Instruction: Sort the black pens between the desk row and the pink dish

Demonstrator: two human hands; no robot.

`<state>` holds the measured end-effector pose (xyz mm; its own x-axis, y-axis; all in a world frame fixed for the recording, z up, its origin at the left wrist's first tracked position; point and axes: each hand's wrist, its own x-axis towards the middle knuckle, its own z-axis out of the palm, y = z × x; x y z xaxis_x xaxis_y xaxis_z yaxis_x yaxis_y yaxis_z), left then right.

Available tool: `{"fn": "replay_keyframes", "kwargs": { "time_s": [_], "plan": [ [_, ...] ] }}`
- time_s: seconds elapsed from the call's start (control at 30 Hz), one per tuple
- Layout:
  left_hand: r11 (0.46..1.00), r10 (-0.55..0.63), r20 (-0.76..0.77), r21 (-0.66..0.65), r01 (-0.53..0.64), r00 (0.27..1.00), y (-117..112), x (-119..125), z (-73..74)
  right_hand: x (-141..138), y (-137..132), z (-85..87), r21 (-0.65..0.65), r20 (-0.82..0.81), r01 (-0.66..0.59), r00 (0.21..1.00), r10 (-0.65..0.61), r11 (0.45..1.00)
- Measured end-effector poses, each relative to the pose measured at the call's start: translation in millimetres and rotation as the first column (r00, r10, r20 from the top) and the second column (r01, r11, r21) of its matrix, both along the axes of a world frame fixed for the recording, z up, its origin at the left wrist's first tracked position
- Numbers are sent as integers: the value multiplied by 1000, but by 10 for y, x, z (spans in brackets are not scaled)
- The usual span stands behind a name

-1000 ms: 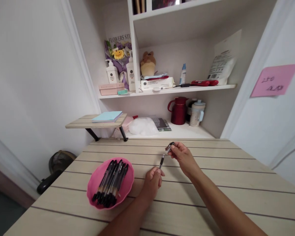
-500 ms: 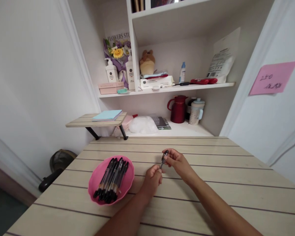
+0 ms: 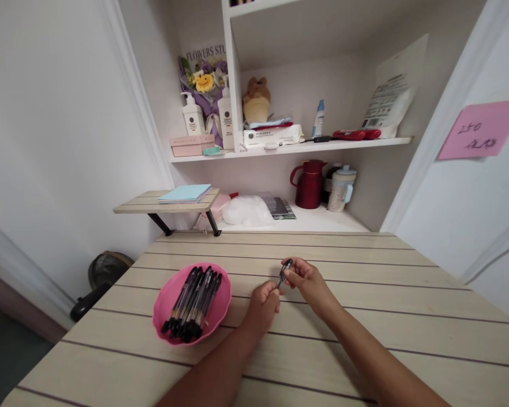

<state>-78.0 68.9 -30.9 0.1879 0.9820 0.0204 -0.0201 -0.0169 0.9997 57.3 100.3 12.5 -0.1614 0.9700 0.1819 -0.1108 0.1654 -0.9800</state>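
1. Head view, the only camera, looks down on the work. The left hand [image 3: 263,304] is curled shut around the lower end of a pen [image 3: 283,274], with the knuckles low over the table [image 3: 365,316].
2. The right hand [image 3: 307,280] sits just beyond the left hand and to its right. Thumb and fingertips are pinched on the upper, dark end of the same pen.
3. The pen is held between the two hands. It is tilted, with its top leaning away and to the right, and it is clear of the table surface.
4. Cap seating is too small to read, so I cannot tell whether it is pressed home or partly off.
5. A pink bowl [image 3: 225,308] stands near the left hand on its left side, not touching it. A bundle of black pens [image 3: 193,305] lies side by side inside it.
6. Tally as things lie: one pen is in hand, and every other pen in sight is in the bowl. No loose pens or caps show on the table on either side of the hands.
7. Judgement: with a single pile only, pens already handled cannot be told from untouched ones, so the share done is not readable here.
8. A red jug [image 3: 309,183] stands on a shelf well beyond the hands, untouched.
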Motion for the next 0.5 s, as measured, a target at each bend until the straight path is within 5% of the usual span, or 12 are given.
{"fn": "replay_keyframes", "kwargs": {
  "time_s": [0.4,0.5],
  "plan": [
    [999,44,-34,22,-43,998,-26,66,66,12,-210,-117,-106,24,37,999,-35,994],
    [982,127,-135,158,-105,983,-65,41,197,43,-303,-238,-120,69,38,997,-29,992]
  ]
}}
